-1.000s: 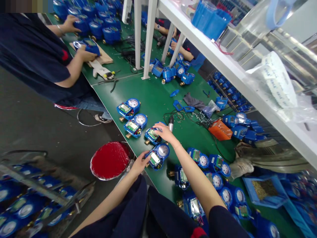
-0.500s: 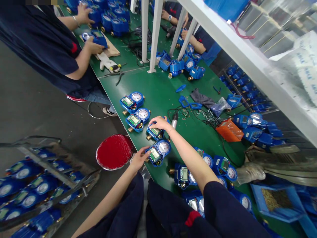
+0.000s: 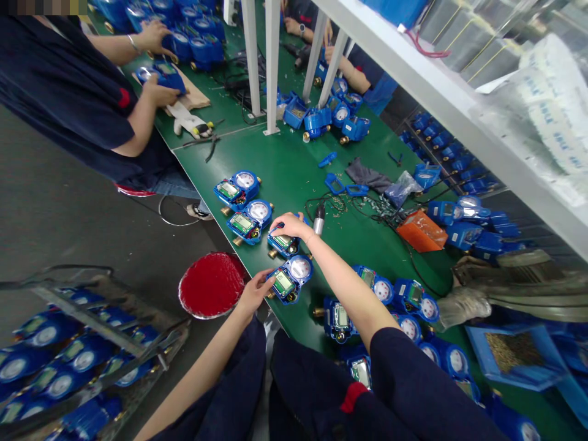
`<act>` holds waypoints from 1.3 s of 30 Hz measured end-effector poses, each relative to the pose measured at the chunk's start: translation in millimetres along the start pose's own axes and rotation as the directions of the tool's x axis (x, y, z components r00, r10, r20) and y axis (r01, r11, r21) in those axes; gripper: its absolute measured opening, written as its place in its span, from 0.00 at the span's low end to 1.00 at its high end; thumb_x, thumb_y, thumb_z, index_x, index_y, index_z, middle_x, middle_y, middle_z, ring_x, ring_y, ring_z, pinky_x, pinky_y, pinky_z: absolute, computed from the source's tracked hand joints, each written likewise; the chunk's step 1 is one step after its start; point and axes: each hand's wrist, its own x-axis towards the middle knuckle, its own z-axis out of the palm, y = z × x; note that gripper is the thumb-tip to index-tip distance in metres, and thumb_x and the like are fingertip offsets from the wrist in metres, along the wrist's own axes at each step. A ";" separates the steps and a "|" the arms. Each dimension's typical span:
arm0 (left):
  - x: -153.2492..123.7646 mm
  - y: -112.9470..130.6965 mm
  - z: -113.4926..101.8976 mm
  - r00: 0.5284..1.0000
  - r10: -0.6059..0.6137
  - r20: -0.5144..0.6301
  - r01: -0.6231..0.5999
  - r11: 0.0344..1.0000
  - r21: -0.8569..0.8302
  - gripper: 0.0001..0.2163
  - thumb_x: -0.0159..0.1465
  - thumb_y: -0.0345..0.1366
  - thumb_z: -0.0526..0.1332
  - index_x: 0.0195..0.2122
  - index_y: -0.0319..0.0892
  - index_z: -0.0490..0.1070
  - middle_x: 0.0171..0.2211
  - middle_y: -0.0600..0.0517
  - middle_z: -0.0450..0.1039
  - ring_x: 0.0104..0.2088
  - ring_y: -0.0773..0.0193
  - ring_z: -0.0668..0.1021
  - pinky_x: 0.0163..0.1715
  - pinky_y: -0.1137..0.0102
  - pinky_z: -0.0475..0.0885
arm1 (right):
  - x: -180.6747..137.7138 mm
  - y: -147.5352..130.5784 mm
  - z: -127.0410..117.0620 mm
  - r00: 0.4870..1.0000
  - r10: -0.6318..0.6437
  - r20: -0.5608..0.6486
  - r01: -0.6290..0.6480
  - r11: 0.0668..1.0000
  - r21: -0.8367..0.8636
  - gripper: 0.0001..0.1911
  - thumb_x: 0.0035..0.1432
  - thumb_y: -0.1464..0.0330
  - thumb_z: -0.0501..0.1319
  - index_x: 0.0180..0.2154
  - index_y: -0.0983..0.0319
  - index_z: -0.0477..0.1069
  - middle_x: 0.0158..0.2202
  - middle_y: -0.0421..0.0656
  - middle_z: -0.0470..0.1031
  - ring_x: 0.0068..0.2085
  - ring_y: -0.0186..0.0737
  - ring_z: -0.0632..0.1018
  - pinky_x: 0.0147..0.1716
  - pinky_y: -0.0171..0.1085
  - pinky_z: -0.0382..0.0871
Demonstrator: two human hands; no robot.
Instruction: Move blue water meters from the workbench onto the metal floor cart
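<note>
My left hand (image 3: 252, 295) has its fingers curled loosely against the near edge of the closest blue meter (image 3: 290, 279), touching it more than gripping it. My right hand (image 3: 289, 225) lies palm-down over the next meter (image 3: 283, 242), fingers draped across its top, so I can't tell if they're really clamped on it. Those two sit in a row of four along the front edge of the green counter (image 3: 294, 177), with two more meters (image 3: 244, 205) further left, both with dials facing up. A small metal-tipped tool (image 3: 318, 218) lies just beside my right wrist. A red stool (image 3: 212, 284) sits below the counter edge, and an orange box (image 3: 421, 231) lies well off to the right.
</note>
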 end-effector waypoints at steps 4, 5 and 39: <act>-0.6 2.2 1.5 1.000 0.000 0.004 0.000 1.000 -0.013 0.31 0.53 0.54 0.67 0.53 0.40 0.69 0.44 0.43 0.75 0.44 0.54 0.77 0.41 0.64 0.74 | 1.0 -0.2 0.2 1.000 0.008 0.000 -0.008 1.000 -0.005 0.09 0.51 0.59 0.68 0.37 0.52 0.78 0.45 0.39 0.79 0.55 0.51 0.68 0.54 0.54 0.45; -1.1 3.4 2.0 1.000 0.000 0.006 0.000 1.000 -0.018 0.31 0.53 0.53 0.67 0.53 0.40 0.69 0.44 0.44 0.75 0.44 0.55 0.77 0.42 0.64 0.74 | 1.1 -0.3 0.3 1.000 0.008 0.001 -0.008 1.000 -0.005 0.09 0.52 0.59 0.68 0.37 0.52 0.79 0.45 0.39 0.79 0.55 0.52 0.68 0.54 0.54 0.45; -0.9 1.6 1.0 1.000 -0.009 0.004 0.010 0.997 -0.072 0.31 0.51 0.51 0.70 0.53 0.40 0.70 0.46 0.43 0.75 0.46 0.52 0.77 0.46 0.59 0.75 | 3.9 2.3 3.9 1.000 0.011 0.001 -0.011 1.000 0.028 0.09 0.50 0.60 0.69 0.36 0.51 0.79 0.44 0.39 0.79 0.57 0.52 0.66 0.57 0.53 0.44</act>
